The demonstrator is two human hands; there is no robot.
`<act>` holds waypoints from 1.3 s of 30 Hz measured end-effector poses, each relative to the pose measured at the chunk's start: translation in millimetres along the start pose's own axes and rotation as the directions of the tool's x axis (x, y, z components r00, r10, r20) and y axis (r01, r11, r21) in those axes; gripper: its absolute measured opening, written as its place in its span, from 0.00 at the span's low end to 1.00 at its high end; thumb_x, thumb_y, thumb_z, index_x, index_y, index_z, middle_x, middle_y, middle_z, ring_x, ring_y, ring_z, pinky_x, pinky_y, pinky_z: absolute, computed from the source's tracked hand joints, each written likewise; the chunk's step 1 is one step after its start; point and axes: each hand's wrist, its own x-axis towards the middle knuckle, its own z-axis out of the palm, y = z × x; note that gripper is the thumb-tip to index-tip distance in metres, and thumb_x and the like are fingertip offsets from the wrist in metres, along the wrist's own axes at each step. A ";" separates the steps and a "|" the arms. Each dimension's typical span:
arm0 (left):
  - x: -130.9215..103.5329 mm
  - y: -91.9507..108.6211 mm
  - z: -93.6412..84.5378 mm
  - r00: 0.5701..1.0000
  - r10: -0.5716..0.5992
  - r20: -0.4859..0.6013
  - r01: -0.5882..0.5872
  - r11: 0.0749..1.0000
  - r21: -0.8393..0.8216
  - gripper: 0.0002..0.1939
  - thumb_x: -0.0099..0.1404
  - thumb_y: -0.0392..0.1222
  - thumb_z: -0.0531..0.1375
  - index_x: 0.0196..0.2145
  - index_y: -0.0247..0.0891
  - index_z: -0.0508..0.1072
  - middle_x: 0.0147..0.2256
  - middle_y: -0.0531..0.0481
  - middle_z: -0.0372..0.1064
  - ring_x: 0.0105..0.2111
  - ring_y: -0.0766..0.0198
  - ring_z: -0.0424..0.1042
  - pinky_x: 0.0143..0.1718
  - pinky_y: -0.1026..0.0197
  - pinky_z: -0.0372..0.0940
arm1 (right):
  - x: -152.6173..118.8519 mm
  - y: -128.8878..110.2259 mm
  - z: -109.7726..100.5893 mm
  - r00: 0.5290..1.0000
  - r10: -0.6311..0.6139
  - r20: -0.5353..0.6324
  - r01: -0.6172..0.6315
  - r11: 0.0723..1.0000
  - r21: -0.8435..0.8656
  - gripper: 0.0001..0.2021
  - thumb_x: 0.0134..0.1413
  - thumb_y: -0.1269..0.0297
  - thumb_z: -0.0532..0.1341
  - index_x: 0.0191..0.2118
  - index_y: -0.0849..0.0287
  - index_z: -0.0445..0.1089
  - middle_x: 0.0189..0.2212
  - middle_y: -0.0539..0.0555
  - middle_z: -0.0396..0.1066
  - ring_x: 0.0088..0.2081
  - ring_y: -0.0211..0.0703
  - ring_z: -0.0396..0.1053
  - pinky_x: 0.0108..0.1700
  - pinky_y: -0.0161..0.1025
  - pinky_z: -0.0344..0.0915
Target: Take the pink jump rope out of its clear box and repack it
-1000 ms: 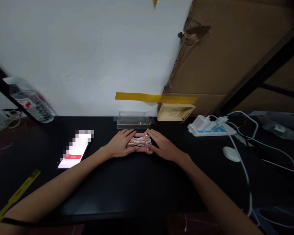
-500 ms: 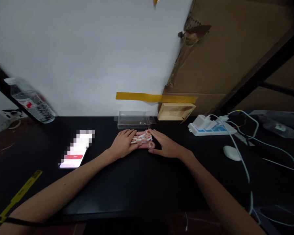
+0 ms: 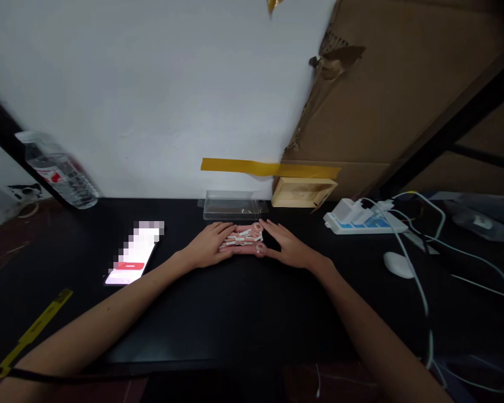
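Observation:
A bunch of small pink and white pieces [image 3: 241, 239] lies on the black table between two pink rods with round, clear-looking ends at the right. My left hand [image 3: 210, 244] rests at the left side of this bunch, its fingers over the far rod and its thumb along the near one. At the right side, my right hand [image 3: 288, 244] has thumb and fingers spread around the round ends. Behind the bunch stands a clear plastic tray [image 3: 231, 207]. What the pink rods belong to is too small to tell.
A lit phone [image 3: 134, 254] lies left on the black table [image 3: 235, 313], with a water bottle [image 3: 63, 176] behind it. At the right are a pale box [image 3: 302, 192], a power strip [image 3: 365, 218], cables and a white mouse [image 3: 398, 265].
My left hand has slid slightly left, showing more of the pink and white pieces. My right thumb is a little higher, at the near round end. The view has shifted slightly.

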 end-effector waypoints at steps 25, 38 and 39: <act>-1.1 5.9 0.7 0.999 -0.032 0.026 0.031 0.999 0.043 0.32 0.72 0.53 0.51 0.67 0.33 0.55 0.65 0.36 0.57 0.66 0.48 0.55 0.66 0.39 0.46 | 1.8 -16.7 9.6 0.997 -0.077 -0.014 0.076 0.996 -0.054 0.41 0.65 0.38 0.47 0.74 0.56 0.34 0.73 0.62 0.36 0.72 0.58 0.38 0.69 0.64 0.43; -0.7 5.2 1.8 1.000 -0.008 -0.004 0.008 0.999 0.050 0.34 0.71 0.56 0.52 0.67 0.35 0.54 0.65 0.37 0.58 0.65 0.48 0.57 0.66 0.43 0.50 | 2.6 -20.5 15.0 0.997 -0.072 -0.035 0.068 0.993 -0.101 0.45 0.63 0.37 0.50 0.74 0.60 0.34 0.72 0.64 0.36 0.72 0.60 0.37 0.70 0.62 0.43; -0.4 5.4 1.5 1.000 -0.008 -0.002 0.008 0.999 0.049 0.35 0.70 0.57 0.53 0.67 0.35 0.55 0.64 0.37 0.59 0.65 0.47 0.58 0.65 0.43 0.51 | 2.4 -20.8 14.0 0.997 -0.068 -0.025 0.066 0.993 -0.096 0.45 0.63 0.37 0.50 0.74 0.61 0.34 0.72 0.65 0.36 0.72 0.59 0.37 0.70 0.62 0.43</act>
